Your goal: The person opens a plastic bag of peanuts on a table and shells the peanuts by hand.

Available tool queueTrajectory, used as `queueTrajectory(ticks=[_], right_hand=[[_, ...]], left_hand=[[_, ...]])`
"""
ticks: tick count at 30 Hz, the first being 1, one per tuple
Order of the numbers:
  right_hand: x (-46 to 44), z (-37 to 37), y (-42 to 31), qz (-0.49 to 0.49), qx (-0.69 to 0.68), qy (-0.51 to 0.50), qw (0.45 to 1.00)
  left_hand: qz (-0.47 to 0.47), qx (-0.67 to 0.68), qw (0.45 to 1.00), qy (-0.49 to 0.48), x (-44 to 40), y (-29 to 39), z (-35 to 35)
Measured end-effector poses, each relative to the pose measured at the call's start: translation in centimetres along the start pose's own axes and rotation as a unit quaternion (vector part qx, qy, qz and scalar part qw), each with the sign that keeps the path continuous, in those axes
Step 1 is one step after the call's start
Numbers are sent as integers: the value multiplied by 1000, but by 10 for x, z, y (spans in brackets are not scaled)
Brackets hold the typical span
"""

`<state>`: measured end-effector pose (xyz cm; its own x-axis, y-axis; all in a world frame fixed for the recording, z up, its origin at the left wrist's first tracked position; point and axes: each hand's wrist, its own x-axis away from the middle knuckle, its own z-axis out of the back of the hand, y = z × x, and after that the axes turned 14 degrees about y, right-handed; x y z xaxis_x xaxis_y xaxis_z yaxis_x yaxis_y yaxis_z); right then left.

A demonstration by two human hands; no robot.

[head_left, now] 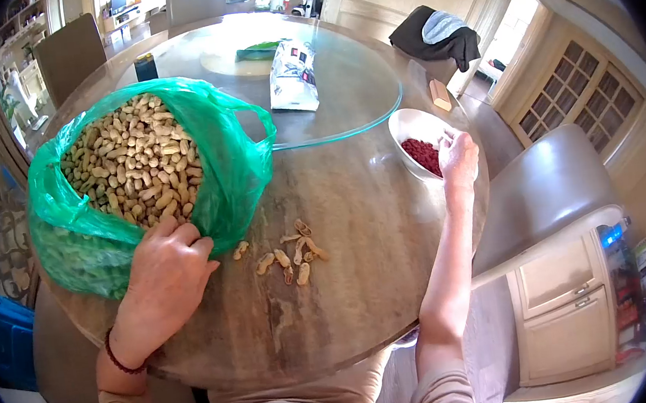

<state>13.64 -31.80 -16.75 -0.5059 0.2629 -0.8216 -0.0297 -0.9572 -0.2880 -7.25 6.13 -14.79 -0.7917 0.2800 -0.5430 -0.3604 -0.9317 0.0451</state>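
Green plastic bag (239,190), open-mouthed and filled with unshelled peanuts (133,154), stands at the left of the round table (365,228). Left hand (168,265): back upward, fingers curled at the bag's near rim; whether they grip the film or a nut cannot be told. Right hand (458,157): arm (443,283) extended forward, fingers bent down over the rim of the white bowl (401,125) holding dark red kernels (419,155); their grip is hidden. Peanut shells (303,273) lie between the hands.
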Motion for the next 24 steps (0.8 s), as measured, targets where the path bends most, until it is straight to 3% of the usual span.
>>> queueTrajectory(ticks=[1,6,7,9,11,17,19,23,24], right_hand=[[0,5,-7,-24,-17,5,1000],[8,16,-51,66,-165,41,983],[14,12,-64,33,-238,28,970],[28,22,-91,115,-239,21,964],[43,22,-108,163,-286,-7,944],[76,25,-136,205,-343,-67,914],[83,30,-142,170,-360,-136,907],[95,36,-159,155,-435,-122,879],[97,39,-168,158,-450,-116,871]], left_hand=[[-2,2,1000,0,0,0,1],[3,-9,1000,-6,2,-2,-1],[-6,-13,1000,-8,3,-3,-3],[6,-36,999,-11,6,-5,-3],[-43,-37,998,2,7,-8,-5],[-50,-73,996,16,10,-8,-13],[-48,-67,996,24,11,-7,-14],[-58,-83,994,51,12,2,-16],[-74,-66,990,99,12,5,-21]])
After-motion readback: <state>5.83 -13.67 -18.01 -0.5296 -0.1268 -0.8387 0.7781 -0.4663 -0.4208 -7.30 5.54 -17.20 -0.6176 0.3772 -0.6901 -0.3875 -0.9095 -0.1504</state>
